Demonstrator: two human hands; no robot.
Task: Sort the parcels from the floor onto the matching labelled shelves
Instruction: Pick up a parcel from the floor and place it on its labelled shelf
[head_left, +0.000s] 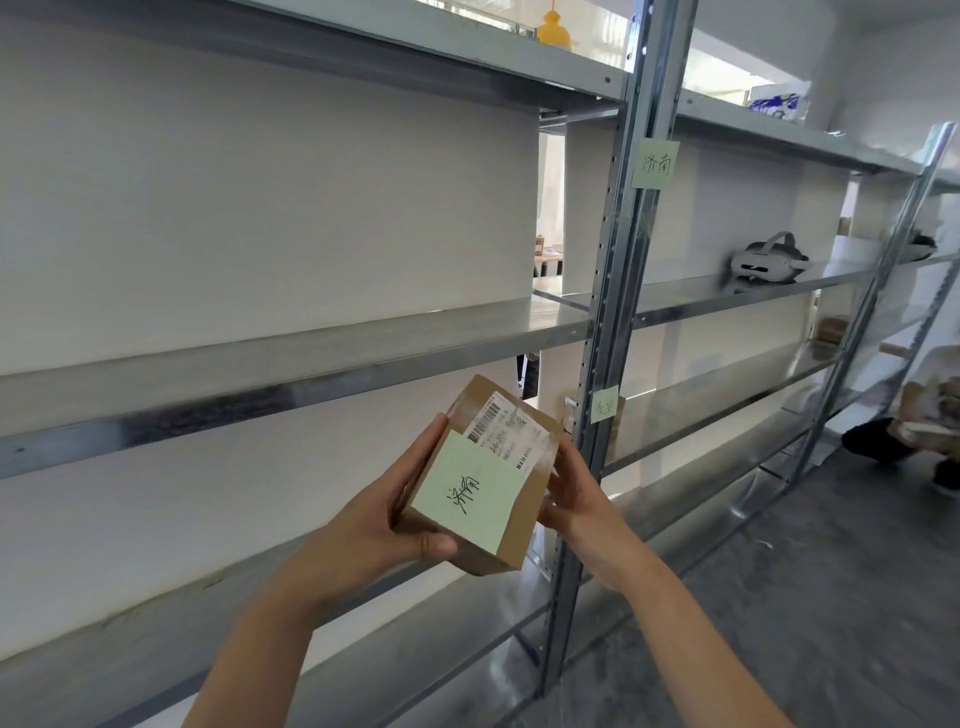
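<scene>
I hold a small brown cardboard parcel (483, 478) with both hands in front of the metal shelving. My left hand (379, 525) grips its left side with the thumb under the near edge, and my right hand (571, 499) supports its right side. A green sticky note with handwritten characters and a white barcode label cover the parcel's top. On the upright post above hangs a green shelf label (655, 163) with similar handwriting. A second green label (605, 404) sits lower on the same post, just right of the parcel.
Steel shelves (291, 364) run left to right on several levels. A white headset (769, 260) lies on the right bay's middle shelf, a yellow object (553, 28) on top. Another person (930, 405) crouches at the far right on the grey floor with parcels.
</scene>
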